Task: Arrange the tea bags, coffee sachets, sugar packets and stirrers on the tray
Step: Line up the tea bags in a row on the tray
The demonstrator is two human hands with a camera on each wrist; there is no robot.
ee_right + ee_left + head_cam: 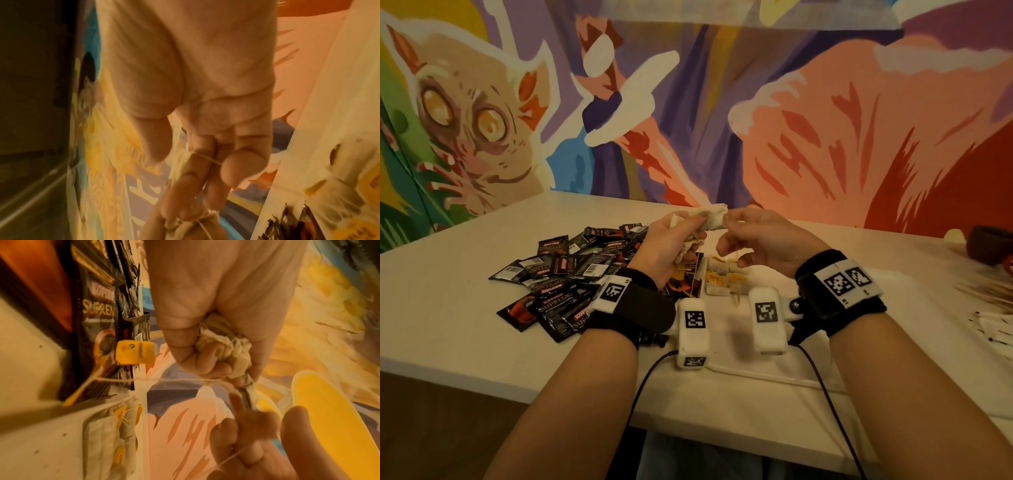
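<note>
1. Centrally, a crumpled bunch of tea bags [690, 236] is gripped in the curled fingers of the left hand [667, 246], raised above the table [448, 308] — strings and a yellow tag [134, 352] hang from it.
2. One end of the bunch is pinched by the fingertips of the right hand [760, 240]; a string [205, 158] is seen crossing its fingers.
3. A few tea bags [722, 279] are already laid flat at the far end of the white tray [756, 373], just below the hands.
4. Coffee sachets [571, 270] are heaped on the table left of the tray; the stirrers [986, 291] lie to the right.
5. Step judged in hand: one bag is being teased free of the tangle.
6. Next move — the strings must be parted gently, since the thin paper could probably tear, and the freed bag laid beside the others.
</note>
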